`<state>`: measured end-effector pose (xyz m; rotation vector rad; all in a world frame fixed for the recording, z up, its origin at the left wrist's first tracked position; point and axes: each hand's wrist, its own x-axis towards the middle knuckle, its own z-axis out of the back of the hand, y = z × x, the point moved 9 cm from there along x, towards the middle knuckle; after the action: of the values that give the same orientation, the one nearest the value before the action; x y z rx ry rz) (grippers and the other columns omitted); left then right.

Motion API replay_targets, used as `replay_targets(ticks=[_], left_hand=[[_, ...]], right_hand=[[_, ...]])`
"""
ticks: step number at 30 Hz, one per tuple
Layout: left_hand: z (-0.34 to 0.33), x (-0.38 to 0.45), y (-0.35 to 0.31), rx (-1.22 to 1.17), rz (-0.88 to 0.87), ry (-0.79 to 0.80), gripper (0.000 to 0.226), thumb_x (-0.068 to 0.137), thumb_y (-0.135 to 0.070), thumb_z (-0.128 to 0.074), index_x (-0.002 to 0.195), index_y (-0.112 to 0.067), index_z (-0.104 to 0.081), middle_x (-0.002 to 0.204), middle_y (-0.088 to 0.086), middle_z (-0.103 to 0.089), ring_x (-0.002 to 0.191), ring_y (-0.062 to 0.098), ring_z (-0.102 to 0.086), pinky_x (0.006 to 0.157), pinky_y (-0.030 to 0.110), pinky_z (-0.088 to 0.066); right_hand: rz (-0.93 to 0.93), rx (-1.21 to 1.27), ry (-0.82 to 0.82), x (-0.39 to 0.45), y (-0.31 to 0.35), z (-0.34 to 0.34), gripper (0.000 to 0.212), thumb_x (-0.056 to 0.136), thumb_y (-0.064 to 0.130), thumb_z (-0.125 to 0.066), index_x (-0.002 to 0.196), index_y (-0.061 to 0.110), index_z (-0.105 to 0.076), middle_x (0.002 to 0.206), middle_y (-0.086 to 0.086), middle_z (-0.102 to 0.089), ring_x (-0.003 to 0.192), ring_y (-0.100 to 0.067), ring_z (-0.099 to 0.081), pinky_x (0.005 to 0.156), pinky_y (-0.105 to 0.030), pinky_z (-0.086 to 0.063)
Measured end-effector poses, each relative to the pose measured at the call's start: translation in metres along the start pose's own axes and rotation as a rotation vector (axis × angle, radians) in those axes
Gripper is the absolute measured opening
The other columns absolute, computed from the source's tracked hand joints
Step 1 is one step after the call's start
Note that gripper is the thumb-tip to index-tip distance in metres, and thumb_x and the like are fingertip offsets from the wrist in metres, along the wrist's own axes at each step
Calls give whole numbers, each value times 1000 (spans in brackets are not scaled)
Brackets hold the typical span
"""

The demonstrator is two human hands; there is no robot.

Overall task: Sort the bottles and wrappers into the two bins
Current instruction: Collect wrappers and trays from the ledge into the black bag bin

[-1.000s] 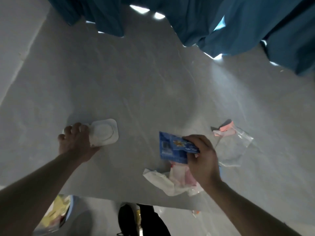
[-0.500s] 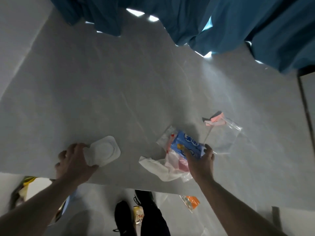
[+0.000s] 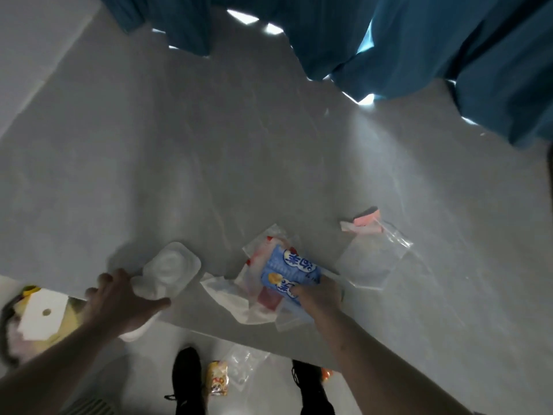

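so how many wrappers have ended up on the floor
3 that I can see: a yellow printed wrapper between the shoes, a clear plastic one beside it, and an orange one poking out by the right shoe. The table edge and arms may hide others.

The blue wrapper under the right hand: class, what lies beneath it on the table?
The blue wrapper lies on a clear wrapper with red print and crumpled white wrapping. The right hand covers its near end, so anything beneath there is hidden.
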<state>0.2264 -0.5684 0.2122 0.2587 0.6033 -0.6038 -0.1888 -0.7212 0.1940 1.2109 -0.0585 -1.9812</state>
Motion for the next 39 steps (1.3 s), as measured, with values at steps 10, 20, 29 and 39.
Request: replay_targets(ticks=[10,20,29,39], left_hand=[[-47,-133,-89,-599,232,103,112,39,-85,-75,120,-9,-61,114,12,-65,101,32,-64,84,40,-54],[-94,-149,-185,-953,153,264,63,56,-71,-68,96,-24,-75,125,2,-47,124,25,-49,101,49,-49],[-61,-175,-197,-1085,27,297,48,61,-57,-70,96,-25,-75,91,0,-76,89,20,-69,77,36,-54],[-44,-191,-182,-1166,-43,244,48,58,-53,-73,101,-31,-73,97,-9,-73,94,9,-67,72,23,-47]], right_hand=[[252,-69,185,22,-7,146,16,72,30,-88,75,23,-74,68,20,-68,67,4,-61,58,-11,-47],[499,-359,231,45,5,67,41,61,56,-71,64,16,-68,66,-2,-71,70,-12,-70,65,-29,-50],[350,-122,226,40,-3,101,18,82,6,-77,80,19,-65,76,7,-69,73,-11,-67,56,-12,-46],[-28,330,19,96,-62,187,84,69,-7,-88,140,-2,-43,126,-18,-67,95,-27,-72,77,-40,-62]])
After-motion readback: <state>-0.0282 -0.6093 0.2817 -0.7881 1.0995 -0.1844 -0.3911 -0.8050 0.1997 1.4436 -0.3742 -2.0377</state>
